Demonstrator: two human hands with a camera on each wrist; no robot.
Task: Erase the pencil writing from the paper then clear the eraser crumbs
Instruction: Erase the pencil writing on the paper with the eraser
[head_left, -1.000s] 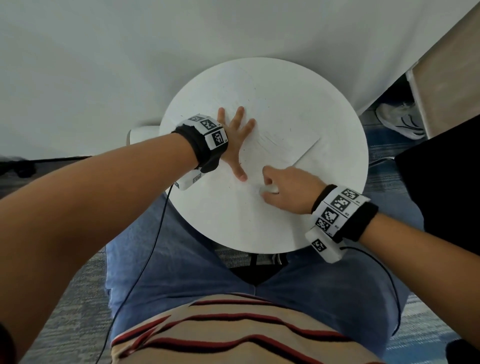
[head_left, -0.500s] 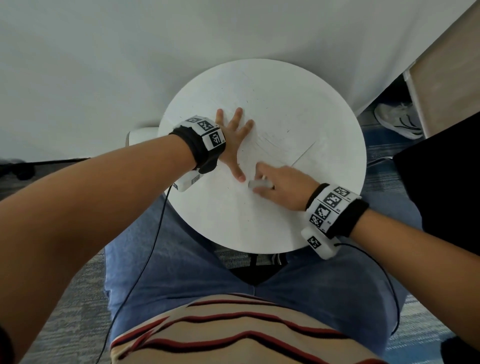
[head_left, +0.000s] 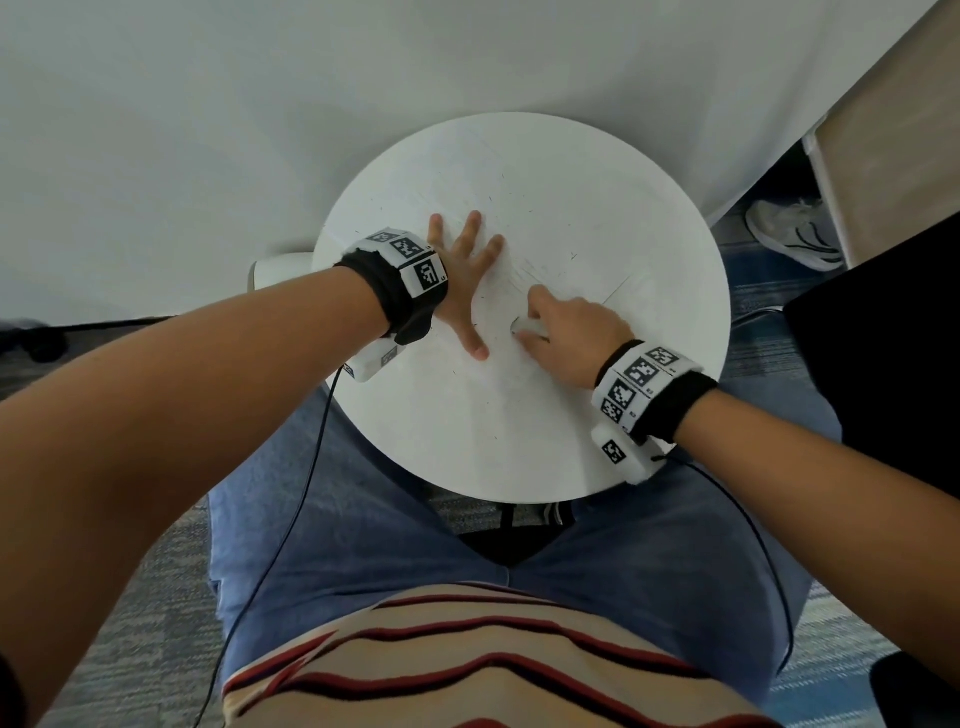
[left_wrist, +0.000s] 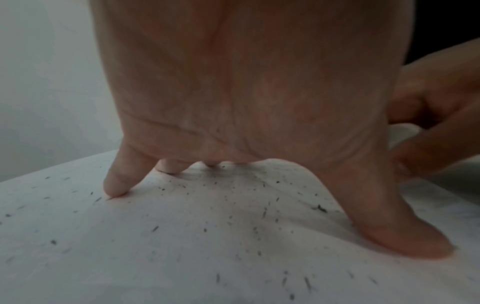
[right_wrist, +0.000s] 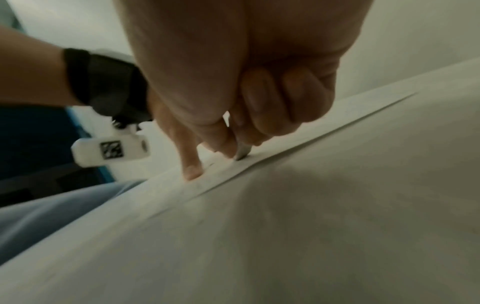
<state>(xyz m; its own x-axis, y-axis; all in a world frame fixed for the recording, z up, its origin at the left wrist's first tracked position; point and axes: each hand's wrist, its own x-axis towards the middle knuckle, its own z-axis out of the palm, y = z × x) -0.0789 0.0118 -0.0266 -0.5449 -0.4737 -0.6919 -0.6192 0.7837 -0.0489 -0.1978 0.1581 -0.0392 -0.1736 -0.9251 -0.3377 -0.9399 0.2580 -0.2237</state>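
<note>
Head view: round white table (head_left: 545, 441) fills the centre, white sheet of paper (head_left: 498, 312) lying flat on it, right edge visible as a thin diagonal line. Left hand (head_left: 462, 280) spread flat on the paper's left part, fingers straight and splayed, fingertips and thumb (left_wrist: 405, 242) pressing down, holding nothing. Right hand (head_left: 571, 338) just right of that thumb, fingers curled, pinching a small white eraser (head_left: 522, 326); right wrist view shows the eraser tip (right_wrist: 242, 153) touching the paper. Dark eraser crumbs (left_wrist: 265, 211) scattered over paper and table, densest around the left hand. Versus 0.5 s ago: right hand and eraser moved slightly up-sheet, away from the body; left hand unchanged.
</note>
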